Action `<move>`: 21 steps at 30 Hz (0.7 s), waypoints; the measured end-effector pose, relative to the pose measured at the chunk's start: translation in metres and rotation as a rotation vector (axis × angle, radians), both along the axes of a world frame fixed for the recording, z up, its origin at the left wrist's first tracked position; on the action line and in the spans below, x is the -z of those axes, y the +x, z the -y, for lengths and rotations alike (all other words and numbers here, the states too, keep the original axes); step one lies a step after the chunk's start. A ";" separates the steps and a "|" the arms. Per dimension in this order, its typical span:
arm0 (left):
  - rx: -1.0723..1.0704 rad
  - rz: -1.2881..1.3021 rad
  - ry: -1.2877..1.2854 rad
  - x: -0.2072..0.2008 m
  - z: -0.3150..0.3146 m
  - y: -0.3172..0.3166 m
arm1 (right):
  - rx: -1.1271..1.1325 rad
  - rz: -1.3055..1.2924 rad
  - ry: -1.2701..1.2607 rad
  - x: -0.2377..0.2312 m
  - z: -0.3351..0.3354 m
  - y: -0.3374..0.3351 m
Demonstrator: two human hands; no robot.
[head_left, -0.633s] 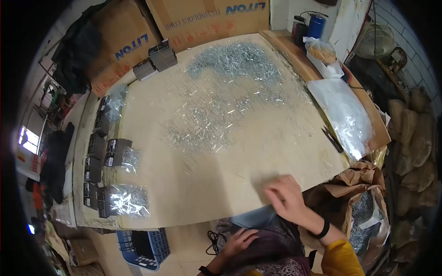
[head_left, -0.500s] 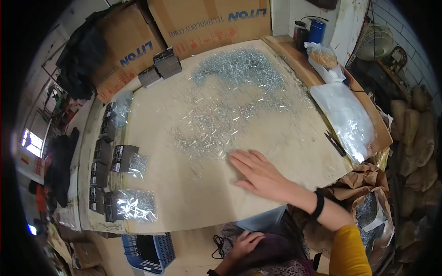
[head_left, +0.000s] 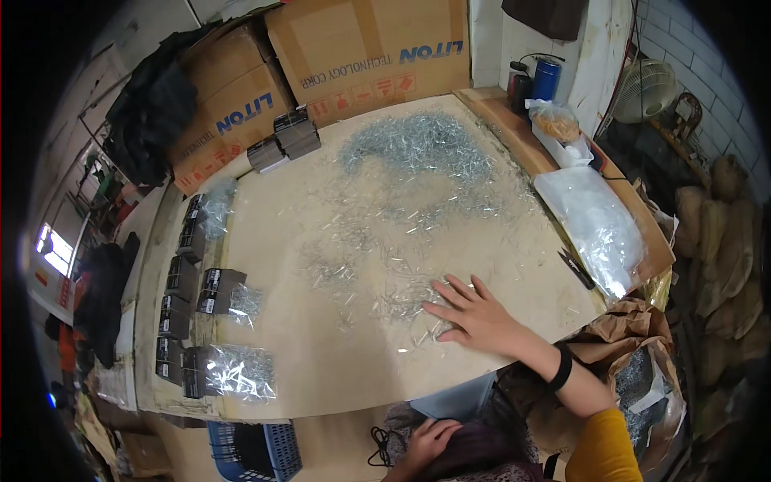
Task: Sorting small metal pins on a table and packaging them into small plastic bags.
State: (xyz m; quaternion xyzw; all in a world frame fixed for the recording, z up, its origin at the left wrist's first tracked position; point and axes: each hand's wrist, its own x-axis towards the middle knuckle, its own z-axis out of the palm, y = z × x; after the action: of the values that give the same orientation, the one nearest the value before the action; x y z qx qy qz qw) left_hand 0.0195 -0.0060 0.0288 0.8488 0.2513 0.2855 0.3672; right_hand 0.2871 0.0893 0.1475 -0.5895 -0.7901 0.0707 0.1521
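"So, seeing the right hand [head_left: 482, 321] doing what?"

"Resting palm down near the front edge of the surface [head_left: 281, 321], with its fingers [head_left: 459, 290] spread well apart. Looking slack rather than clenched, but hiding whatever space lies under the palm, so not telling about that part."

"And finding the thin metal pieces [head_left: 405, 304] where?"

"Lying in a loose patch just left of the fingertips, close enough to leave touch or gap unclear. Scattering more thinly across the middle of the surface, then thickening into a broad heap [head_left: 418, 140] at the far side, well apart from the fingers."

"Checking the left hand [head_left: 434, 440] too?"

"Staying below the near edge, by the body, with fingers loosely curled. Not telling about any hold, given the hidden palm."

"Noticing any lettering?"

"Yes, spotting bold blue letters and smaller dark print on the wide carton [head_left: 365, 48] behind the surface, with red symbols below. Finding similar blue print and red marks on the neighbouring carton [head_left: 217, 88]. Also seeing small pale labels on the dark packs [head_left: 221, 291] along the left, but showing too tiny for reading."
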 end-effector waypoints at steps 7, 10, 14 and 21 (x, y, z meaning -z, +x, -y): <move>0.067 -0.096 0.135 -0.014 -0.006 -0.003 | 0.122 -0.122 0.157 0.014 0.048 -0.006; 0.079 -0.116 0.113 -0.014 -0.006 -0.004 | 0.296 -0.072 0.192 0.006 0.050 -0.009; 0.077 -0.136 0.159 -0.018 -0.006 -0.005 | 0.285 -0.105 0.184 0.008 0.056 -0.010; 0.044 -0.114 0.080 -0.011 -0.004 -0.004 | 0.115 -0.115 0.198 0.003 0.064 -0.039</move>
State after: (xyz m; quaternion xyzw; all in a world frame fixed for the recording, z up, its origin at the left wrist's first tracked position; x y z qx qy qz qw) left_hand 0.0160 -0.0023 0.0394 0.8831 0.2413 0.2385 0.3241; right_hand 0.2479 0.0248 0.1442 -0.6111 -0.7480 0.0174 0.2584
